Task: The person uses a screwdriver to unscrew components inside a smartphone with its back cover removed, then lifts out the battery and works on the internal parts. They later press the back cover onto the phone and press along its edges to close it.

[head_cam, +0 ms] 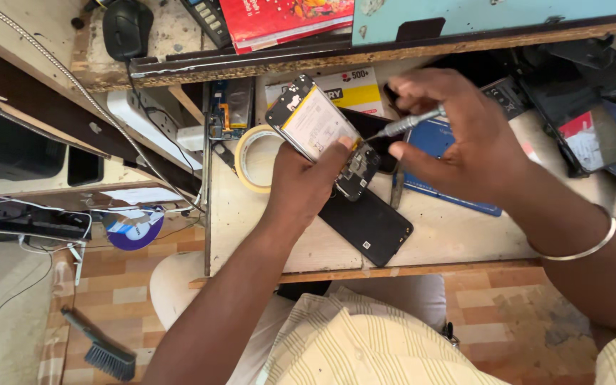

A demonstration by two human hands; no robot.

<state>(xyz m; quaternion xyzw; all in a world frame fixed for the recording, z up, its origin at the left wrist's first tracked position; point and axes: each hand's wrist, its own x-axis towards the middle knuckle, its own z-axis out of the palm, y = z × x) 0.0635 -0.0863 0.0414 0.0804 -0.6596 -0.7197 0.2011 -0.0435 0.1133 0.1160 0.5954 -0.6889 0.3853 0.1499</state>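
Opened phone (pixel 320 128) is gripped tilted in the left hand (pixel 301 187), so the screwdriver (pixel 402 126), pinched in the closed right hand (pixel 458 139), reaches its lower edge.

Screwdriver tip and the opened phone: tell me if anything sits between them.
Nothing visible does. The left hand holds the opened phone tilted above the bench. The right hand points the screwdriver at its lower end, with only open air before the tip. Actual contact cannot be told.
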